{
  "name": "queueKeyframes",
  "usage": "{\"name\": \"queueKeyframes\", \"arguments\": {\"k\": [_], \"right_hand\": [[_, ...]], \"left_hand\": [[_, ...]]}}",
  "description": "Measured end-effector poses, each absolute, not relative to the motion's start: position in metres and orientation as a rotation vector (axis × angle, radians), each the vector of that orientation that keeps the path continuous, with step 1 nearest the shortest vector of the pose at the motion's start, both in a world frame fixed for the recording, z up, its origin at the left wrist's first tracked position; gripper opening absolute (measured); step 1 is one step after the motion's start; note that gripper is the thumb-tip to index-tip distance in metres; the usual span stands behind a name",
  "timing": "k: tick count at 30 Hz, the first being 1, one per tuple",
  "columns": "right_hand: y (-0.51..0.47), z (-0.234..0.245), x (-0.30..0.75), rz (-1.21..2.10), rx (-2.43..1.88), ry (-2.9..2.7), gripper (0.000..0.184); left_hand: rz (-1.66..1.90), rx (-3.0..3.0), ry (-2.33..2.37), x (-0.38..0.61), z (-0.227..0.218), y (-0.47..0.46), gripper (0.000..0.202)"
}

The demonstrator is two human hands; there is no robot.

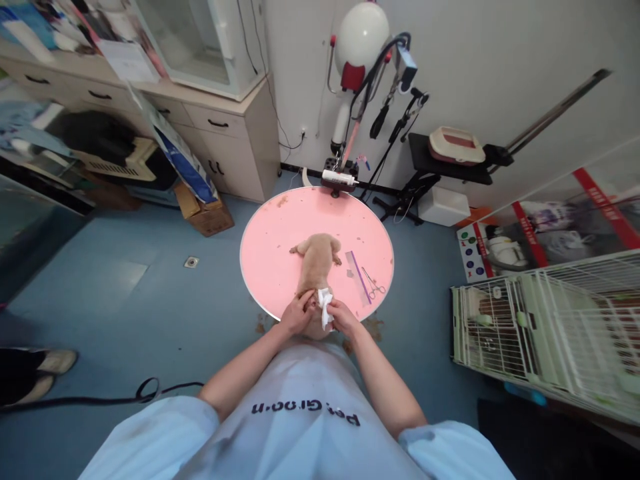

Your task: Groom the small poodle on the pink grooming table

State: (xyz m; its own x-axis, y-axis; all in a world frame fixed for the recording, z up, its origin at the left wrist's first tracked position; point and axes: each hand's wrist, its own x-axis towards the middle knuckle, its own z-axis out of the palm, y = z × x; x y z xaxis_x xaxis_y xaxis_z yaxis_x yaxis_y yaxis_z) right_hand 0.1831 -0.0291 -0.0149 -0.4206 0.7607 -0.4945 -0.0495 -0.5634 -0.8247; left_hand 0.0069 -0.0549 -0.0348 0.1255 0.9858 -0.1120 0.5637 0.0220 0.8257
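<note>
A tan, short-coated dog (317, 260) lies belly down on the round pink table (270, 240), its head towards me at the near edge. My left hand (297, 315) has its fingers closed on the dog's ear (312, 303), whose pinkish inner side shows. Between the fingers of my right hand (343, 317) is a crumpled white wipe (325, 308), held against the other side of the head. To the right of the dog lie scissor-handled forceps (373, 284) and a clear bag with a purple strip (360, 277).
A white bottle (340, 179) sits in a holder at the table's far edge, below a dryer (363, 40) on a stand. Wire cages (500, 320) stand at right, cabinets (220, 133) at back left. A person's shoes (57, 361) and a dark cord (100, 401) are at left.
</note>
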Motion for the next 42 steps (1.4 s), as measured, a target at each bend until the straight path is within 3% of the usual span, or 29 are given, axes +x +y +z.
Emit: {"name": "queueKeyframes", "arguments": {"k": [6, 11, 18, 22, 28, 35, 42], "right_hand": [[-0.029, 0.006, 0.194, 1.734, -1.339, -1.188, 0.024], [-0.03, 0.036, 0.191, 1.089, -1.322, -2.047, 0.016], [-0.031, 0.034, 0.186, 0.579, -1.485, -2.542, 0.021], [-0.027, 0.024, 0.182, 0.599, -1.425, -2.523, 0.025], [-0.03, 0.015, 0.188, 0.953, -1.187, -2.296, 0.026], [-0.042, 0.012, 0.197, 1.196, -1.224, -2.078, 0.028], [-0.048, 0.012, 0.204, 0.963, -1.523, -1.802, 0.032]], "left_hand": [[0.727, 1.701, 1.45, 0.01, -0.009, -0.044, 0.055], [0.739, 1.662, 1.399, 0.013, -0.001, -0.039, 0.038], [0.846, 1.541, 1.366, 0.013, -0.002, -0.038, 0.046], [0.821, 1.523, 1.319, 0.012, -0.005, -0.038, 0.045], [0.805, 1.587, 1.213, 0.004, -0.004, -0.038, 0.056], [0.799, 1.616, 1.188, -0.001, -0.008, -0.039, 0.062], [0.803, 1.539, 1.287, -0.006, -0.018, -0.04, 0.075]]}}
